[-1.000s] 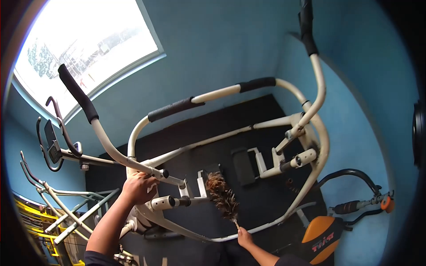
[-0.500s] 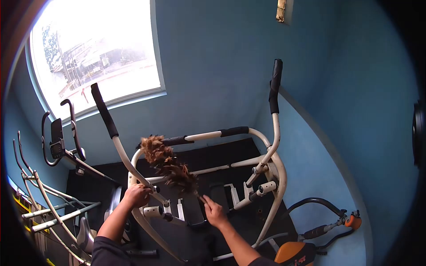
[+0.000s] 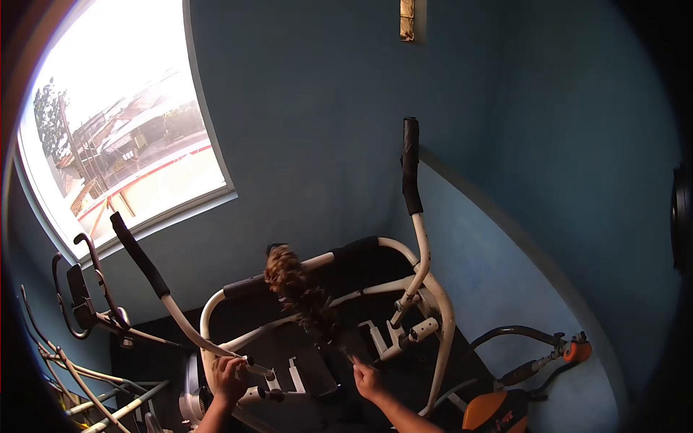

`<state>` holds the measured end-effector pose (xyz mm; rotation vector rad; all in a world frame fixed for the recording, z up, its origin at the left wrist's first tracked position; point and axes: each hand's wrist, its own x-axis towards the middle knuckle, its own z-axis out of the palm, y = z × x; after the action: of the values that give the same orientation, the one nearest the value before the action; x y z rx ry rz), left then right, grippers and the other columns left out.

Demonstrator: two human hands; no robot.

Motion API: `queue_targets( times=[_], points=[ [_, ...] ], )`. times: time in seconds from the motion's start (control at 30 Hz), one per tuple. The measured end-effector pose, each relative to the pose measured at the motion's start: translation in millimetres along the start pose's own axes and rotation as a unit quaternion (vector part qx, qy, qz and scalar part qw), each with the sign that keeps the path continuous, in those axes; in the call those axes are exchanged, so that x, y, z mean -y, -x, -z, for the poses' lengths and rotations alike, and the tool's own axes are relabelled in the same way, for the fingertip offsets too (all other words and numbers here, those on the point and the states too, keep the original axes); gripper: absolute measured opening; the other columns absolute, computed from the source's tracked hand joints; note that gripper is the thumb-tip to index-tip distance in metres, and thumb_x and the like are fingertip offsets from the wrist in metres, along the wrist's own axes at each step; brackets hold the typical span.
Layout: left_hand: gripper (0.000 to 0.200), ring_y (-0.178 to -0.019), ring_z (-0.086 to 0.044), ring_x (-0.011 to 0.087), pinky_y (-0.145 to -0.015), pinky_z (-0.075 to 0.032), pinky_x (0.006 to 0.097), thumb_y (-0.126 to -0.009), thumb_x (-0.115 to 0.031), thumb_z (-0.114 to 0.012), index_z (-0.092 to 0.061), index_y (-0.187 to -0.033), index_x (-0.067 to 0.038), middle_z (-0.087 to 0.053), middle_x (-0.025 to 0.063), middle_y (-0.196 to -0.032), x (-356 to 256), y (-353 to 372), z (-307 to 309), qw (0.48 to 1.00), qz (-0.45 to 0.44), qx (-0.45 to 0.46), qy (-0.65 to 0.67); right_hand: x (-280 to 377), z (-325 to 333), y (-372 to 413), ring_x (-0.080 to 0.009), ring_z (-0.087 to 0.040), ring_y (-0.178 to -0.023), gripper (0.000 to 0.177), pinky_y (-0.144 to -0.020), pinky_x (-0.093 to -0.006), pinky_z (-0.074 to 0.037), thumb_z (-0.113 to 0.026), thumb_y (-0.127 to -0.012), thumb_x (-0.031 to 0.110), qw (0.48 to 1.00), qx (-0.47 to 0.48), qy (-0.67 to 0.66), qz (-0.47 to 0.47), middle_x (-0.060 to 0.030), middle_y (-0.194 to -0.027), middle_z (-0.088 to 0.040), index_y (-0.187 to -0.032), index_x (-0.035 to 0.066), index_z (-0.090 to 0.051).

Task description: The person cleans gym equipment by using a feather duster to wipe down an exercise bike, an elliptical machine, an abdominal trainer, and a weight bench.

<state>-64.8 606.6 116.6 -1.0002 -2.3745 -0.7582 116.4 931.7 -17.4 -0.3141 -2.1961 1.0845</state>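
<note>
A brown feather duster (image 3: 307, 307) is in my right hand (image 3: 369, 381), whose fingers are closed around its thin handle. The feathers slant up and left across the front crossbar (image 3: 317, 261) of a white-framed exercise machine, with the tip at the bar. My left hand (image 3: 229, 379) is wrapped round the frame at the foot of the machine's left lever (image 3: 184, 317). A black foam grip covers that lever's top. The right lever (image 3: 420, 238) stands upright, also with a black grip.
Left of me are an exercise bike's console and handlebars (image 3: 81, 296) and a pale tubular frame (image 3: 108, 404). An orange-and-black machine (image 3: 494, 411) sits at lower right beside a low blue partition (image 3: 498, 267). A bright window (image 3: 130, 137) is at upper left.
The duster has moved rightward along the crossbar, off its left padded end. My left hand stays on the frame. The view has tilted up and turned right.
</note>
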Motion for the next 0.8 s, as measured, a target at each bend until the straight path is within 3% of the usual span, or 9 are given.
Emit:
queue_targets(
  times=[0.07,0.17,0.27,0.37,0.5,0.6,0.67,0.73,0.8],
  points=[
    [0.021,-0.091,-0.060,0.0298,-0.083,-0.044,0.0424,-0.078,-0.007,-0.071,-0.066,-0.098,-0.012,-0.061,0.0092,-0.092,-32,-17,-24,1.000,-0.015,0.003,0.006,10,-4,-4,-0.0384,-0.071,-0.091,0.033,-0.072,-0.0361,-0.055,-0.056,-0.100,0.012,0.998,0.038,0.006,-0.046,-0.0260,-0.102,-0.069,-0.131,0.003,-0.061],
    [0.030,-0.101,-0.058,0.0326,-0.089,-0.045,0.0444,-0.079,-0.009,-0.071,-0.063,-0.108,-0.010,-0.058,0.0138,-0.105,-59,-65,-69,0.997,-0.010,0.006,0.074,10,-10,-1,-0.0354,-0.072,-0.092,0.033,-0.073,-0.0362,-0.055,-0.055,-0.101,0.014,0.983,-0.034,-0.020,-0.177,-0.0253,-0.101,-0.070,-0.130,0.000,-0.061],
    [0.041,-0.118,-0.053,0.0373,-0.102,-0.042,0.0486,-0.081,-0.012,-0.072,-0.059,-0.120,-0.008,-0.053,0.0191,-0.123,-66,-137,-102,0.993,0.031,0.028,0.112,-1,-16,29,-0.0225,-0.070,-0.080,0.037,-0.067,-0.0346,-0.052,-0.053,-0.102,0.018,0.950,-0.044,-0.061,-0.302,-0.0228,-0.091,-0.072,-0.128,-0.008,-0.059],
    [0.046,-0.129,-0.048,0.0386,-0.113,-0.034,0.0519,-0.087,-0.022,-0.069,-0.056,-0.129,-0.008,-0.048,0.0222,-0.136,-47,-204,-145,0.990,0.108,0.010,0.089,-1,-24,44,-0.0183,-0.066,-0.075,0.037,-0.066,-0.0325,-0.050,-0.053,-0.102,0.017,0.962,-0.054,-0.083,-0.255,-0.0209,-0.088,-0.071,-0.129,-0.008,-0.059],
    [0.035,-0.120,-0.053,0.0347,-0.108,-0.035,0.0507,-0.093,-0.030,-0.060,-0.062,-0.120,-0.009,-0.056,0.0177,-0.126,-2,-237,-210,0.996,0.060,-0.030,-0.060,-29,-40,77,-0.0171,-0.065,-0.068,0.037,-0.061,-0.0327,-0.050,-0.057,-0.100,0.020,0.966,-0.017,-0.137,-0.218,-0.0217,-0.078,-0.068,-0.123,-0.009,-0.063],
    [0.028,-0.107,-0.056,0.0308,-0.100,-0.036,0.0472,-0.098,-0.033,-0.052,-0.066,-0.106,-0.011,-0.062,0.0111,-0.108,-4,-233,-223,0.983,0.099,0.114,-0.105,-50,-31,108,-0.0182,-0.068,-0.070,0.037,-0.062,-0.0332,-0.051,-0.058,-0.099,0.019,0.965,0.063,-0.158,-0.200,-0.0216,-0.080,-0.070,-0.123,-0.008,-0.063],
    [0.028,-0.097,-0.055,0.0286,-0.092,-0.036,0.0439,-0.099,-0.032,-0.048,-0.067,-0.094,-0.012,-0.062,0.0072,-0.096,-6,-232,-229,0.990,0.057,-0.004,-0.131,-60,-35,111,-0.0183,-0.068,-0.071,0.036,-0.063,-0.0331,-0.052,-0.058,-0.099,0.019,0.970,0.092,-0.147,-0.172,-0.0206,-0.081,-0.071,-0.124,-0.007,-0.063],
    [0.026,-0.100,-0.055,0.0284,-0.095,-0.036,0.0447,-0.099,-0.031,-0.049,-0.067,-0.096,-0.012,-0.062,0.0074,-0.099,-5,-229,-229,0.989,0.067,0.021,-0.127,-52,-34,90,-0.0204,-0.071,-0.082,0.034,-0.071,-0.0315,-0.054,-0.058,-0.100,0.017,0.950,0.156,-0.117,-0.245,-0.0191,-0.093,-0.073,-0.124,-0.005,-0.064],
    [0.026,-0.100,-0.056,0.0281,-0.095,-0.036,0.0445,-0.099,-0.031,-0.049,-0.067,-0.096,-0.013,-0.062,0.0073,-0.099,-4,-231,-233,0.988,0.079,0.016,-0.133,-25,-36,46,-0.0220,-0.071,-0.089,0.033,-0.076,-0.0312,-0.054,-0.058,-0.100,0.017,0.953,0.085,-0.170,-0.235,-0.0191,-0.099,-0.073,-0.125,-0.004,-0.064]
  ],
)
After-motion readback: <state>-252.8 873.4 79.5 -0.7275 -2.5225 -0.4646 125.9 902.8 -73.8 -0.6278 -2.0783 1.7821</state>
